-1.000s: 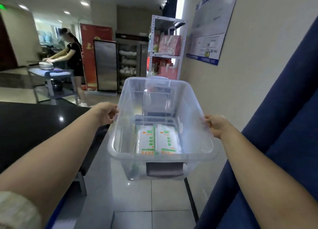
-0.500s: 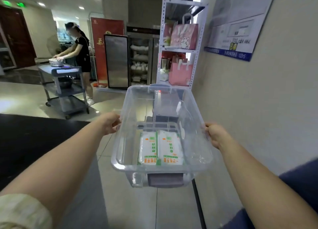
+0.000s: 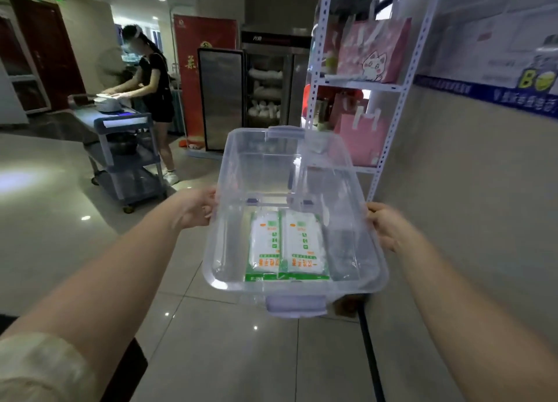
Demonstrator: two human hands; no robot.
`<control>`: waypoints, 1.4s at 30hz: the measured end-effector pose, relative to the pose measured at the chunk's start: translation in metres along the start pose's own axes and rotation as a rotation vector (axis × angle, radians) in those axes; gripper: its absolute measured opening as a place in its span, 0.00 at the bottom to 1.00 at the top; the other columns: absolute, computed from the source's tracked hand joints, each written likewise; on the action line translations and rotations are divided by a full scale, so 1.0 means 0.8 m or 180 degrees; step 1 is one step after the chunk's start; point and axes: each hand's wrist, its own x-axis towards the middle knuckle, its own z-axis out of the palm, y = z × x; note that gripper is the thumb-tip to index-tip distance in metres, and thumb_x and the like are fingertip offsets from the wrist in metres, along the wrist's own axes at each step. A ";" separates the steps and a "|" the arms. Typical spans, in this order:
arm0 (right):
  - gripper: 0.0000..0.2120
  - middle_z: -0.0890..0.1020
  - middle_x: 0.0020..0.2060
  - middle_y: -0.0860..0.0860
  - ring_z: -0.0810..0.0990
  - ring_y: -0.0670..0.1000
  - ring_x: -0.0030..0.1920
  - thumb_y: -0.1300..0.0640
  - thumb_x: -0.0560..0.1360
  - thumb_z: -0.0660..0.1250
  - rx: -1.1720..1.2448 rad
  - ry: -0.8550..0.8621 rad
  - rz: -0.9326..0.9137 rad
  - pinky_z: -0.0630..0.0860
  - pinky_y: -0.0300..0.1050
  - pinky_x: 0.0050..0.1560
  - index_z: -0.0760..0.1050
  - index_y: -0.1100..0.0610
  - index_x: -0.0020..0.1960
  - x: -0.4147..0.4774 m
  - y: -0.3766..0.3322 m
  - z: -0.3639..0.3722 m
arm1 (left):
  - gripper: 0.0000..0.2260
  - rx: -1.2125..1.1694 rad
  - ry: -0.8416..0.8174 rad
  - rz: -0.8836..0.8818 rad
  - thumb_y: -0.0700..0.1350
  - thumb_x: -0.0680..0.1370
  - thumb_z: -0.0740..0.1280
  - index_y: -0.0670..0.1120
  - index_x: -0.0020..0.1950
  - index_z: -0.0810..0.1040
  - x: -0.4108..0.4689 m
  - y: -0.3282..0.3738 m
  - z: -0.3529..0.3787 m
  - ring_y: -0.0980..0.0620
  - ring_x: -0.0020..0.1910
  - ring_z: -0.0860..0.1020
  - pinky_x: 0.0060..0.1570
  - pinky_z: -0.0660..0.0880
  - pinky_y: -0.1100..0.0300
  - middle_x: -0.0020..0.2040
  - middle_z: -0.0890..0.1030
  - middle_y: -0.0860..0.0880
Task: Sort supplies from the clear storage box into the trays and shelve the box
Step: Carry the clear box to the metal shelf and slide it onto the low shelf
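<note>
I carry the clear storage box (image 3: 229, 166) level in front of me, above the tiled floor. My left hand (image 3: 197, 209) grips its left rim and my right hand (image 3: 385, 226) grips its right rim. Two flat white-and-green packets (image 3: 285, 246) lie side by side on the box's bottom, at the near end. A grey-purple latch (image 3: 296, 306) hangs at the near end and another sits at the far end. Just beyond the box, on the right, stands a white metal shelf rack (image 3: 389, 129) against the wall.
The rack holds pink gift bags (image 3: 373, 51) on its upper levels. A person stands at a grey service cart (image 3: 126, 156) at the left back. A glass-door cabinet (image 3: 220, 99) and a red banner stand behind. The beige wall (image 3: 468, 190) runs along my right.
I have walked forward with the box toward the rack. The dark table and the blue seat have dropped out of view, and the rack and cart now loom larger.
</note>
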 end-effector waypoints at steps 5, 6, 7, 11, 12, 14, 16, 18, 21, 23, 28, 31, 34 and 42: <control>0.18 0.79 0.48 0.58 0.78 0.55 0.48 0.75 0.75 0.52 0.0186 -0.0409 0.0136 0.79 0.45 0.48 0.76 0.67 0.57 0.137 0.014 0.056 | 0.17 -0.0152 0.0066 -0.0046 0.32 0.77 0.57 0.47 0.61 0.76 0.117 -0.012 -0.046 0.49 0.47 0.73 0.49 0.72 0.55 0.50 0.76 0.47; 0.17 0.80 0.45 0.56 0.79 0.53 0.44 0.75 0.76 0.52 0.0230 -0.0547 0.0191 0.79 0.41 0.41 0.77 0.64 0.53 0.165 0.017 0.068 | 0.13 -0.0202 0.0169 -0.0082 0.35 0.78 0.58 0.46 0.59 0.77 0.143 -0.014 -0.056 0.50 0.45 0.72 0.48 0.71 0.56 0.48 0.76 0.47; 0.18 0.82 0.42 0.54 0.81 0.51 0.41 0.75 0.76 0.51 0.0275 -0.0701 0.0239 0.79 0.39 0.36 0.77 0.62 0.50 0.193 0.020 0.080 | 0.10 -0.0276 0.0268 -0.0129 0.38 0.79 0.59 0.46 0.55 0.78 0.169 -0.014 -0.063 0.50 0.41 0.71 0.44 0.71 0.58 0.44 0.76 0.47; 0.19 0.83 0.39 0.53 0.82 0.49 0.38 0.75 0.77 0.50 0.0317 -0.1221 0.0425 0.78 0.40 0.36 0.77 0.60 0.50 0.314 0.021 0.130 | 0.11 -0.0497 0.0691 -0.0259 0.38 0.79 0.59 0.46 0.56 0.78 0.264 -0.009 -0.103 0.51 0.39 0.73 0.39 0.73 0.58 0.39 0.77 0.47; 0.19 0.84 0.37 0.52 0.83 0.48 0.36 0.75 0.77 0.50 0.0343 -0.1368 0.0482 0.78 0.39 0.35 0.76 0.60 0.50 0.343 0.019 0.144 | 0.12 -0.0539 0.0748 -0.0286 0.37 0.78 0.59 0.46 0.56 0.77 0.285 -0.008 -0.113 0.50 0.41 0.73 0.42 0.72 0.57 0.42 0.76 0.47; 0.20 0.84 0.33 0.50 0.83 0.47 0.33 0.76 0.77 0.49 0.0452 -0.1585 0.0598 0.78 0.37 0.32 0.76 0.60 0.51 0.403 0.013 0.178 | 0.13 -0.0666 0.0913 -0.0291 0.36 0.77 0.57 0.48 0.54 0.77 0.322 -0.004 -0.134 0.51 0.41 0.71 0.44 0.69 0.57 0.42 0.73 0.47; 0.20 0.84 0.35 0.51 0.83 0.48 0.34 0.76 0.76 0.50 0.0551 -0.1746 0.0721 0.79 0.38 0.34 0.74 0.60 0.56 0.461 0.015 0.214 | 0.15 -0.0609 0.1108 -0.0299 0.33 0.76 0.56 0.48 0.51 0.78 0.352 -0.003 -0.156 0.53 0.38 0.70 0.40 0.70 0.59 0.41 0.72 0.48; 0.22 0.84 0.35 0.51 0.82 0.48 0.34 0.77 0.75 0.49 0.0629 -0.1877 0.0869 0.79 0.39 0.34 0.73 0.59 0.57 0.515 0.021 0.253 | 0.19 -0.0508 0.1254 -0.0317 0.29 0.75 0.54 0.49 0.50 0.78 0.382 -0.002 -0.179 0.53 0.38 0.70 0.34 0.73 0.61 0.42 0.74 0.49; 0.23 0.81 0.32 0.52 0.80 0.47 0.30 0.77 0.74 0.48 0.0755 -0.2046 0.1133 0.78 0.37 0.31 0.74 0.58 0.56 0.584 0.032 0.309 | 0.24 -0.0496 0.1407 -0.0367 0.25 0.74 0.51 0.49 0.50 0.78 0.435 -0.007 -0.221 0.55 0.37 0.71 0.36 0.70 0.62 0.42 0.76 0.52; 0.24 0.79 0.34 0.53 0.78 0.47 0.30 0.77 0.74 0.49 0.0786 -0.2126 0.1215 0.77 0.38 0.31 0.74 0.57 0.58 0.629 0.041 0.347 | 0.23 -0.0627 0.1437 -0.0347 0.26 0.75 0.51 0.49 0.51 0.77 0.478 -0.006 -0.252 0.55 0.38 0.71 0.39 0.68 0.61 0.44 0.76 0.52; 0.30 0.76 0.37 0.53 0.75 0.48 0.31 0.77 0.70 0.56 0.0602 -0.2278 0.1322 0.74 0.39 0.31 0.70 0.52 0.66 0.747 0.053 0.449 | 0.26 -0.0622 0.1369 -0.0458 0.23 0.73 0.49 0.48 0.54 0.76 0.612 0.012 -0.348 0.56 0.38 0.72 0.30 0.72 0.66 0.45 0.76 0.51; 0.33 0.77 0.36 0.52 0.75 0.48 0.31 0.77 0.66 0.60 0.0632 -0.2120 0.1408 0.74 0.39 0.31 0.72 0.50 0.65 0.809 0.048 0.501 | 0.28 -0.0512 0.1248 -0.0609 0.22 0.72 0.48 0.47 0.58 0.75 0.692 0.038 -0.396 0.56 0.35 0.70 0.25 0.71 0.67 0.40 0.74 0.52; 0.30 0.77 0.35 0.51 0.74 0.48 0.32 0.77 0.74 0.52 0.0669 -0.1887 0.1404 0.74 0.39 0.31 0.72 0.49 0.64 0.868 0.045 0.538 | 0.29 -0.0468 0.1106 -0.0658 0.22 0.72 0.49 0.45 0.62 0.75 0.778 0.068 -0.441 0.55 0.39 0.73 0.32 0.73 0.63 0.44 0.76 0.50; 0.32 0.77 0.30 0.49 0.73 0.45 0.26 0.79 0.71 0.48 0.0971 -0.1327 0.1361 0.70 0.35 0.28 0.75 0.48 0.57 1.033 0.022 0.591 | 0.28 -0.0233 0.0810 -0.0689 0.23 0.72 0.50 0.48 0.58 0.77 1.025 0.158 -0.480 0.50 0.46 0.73 0.45 0.72 0.56 0.49 0.76 0.48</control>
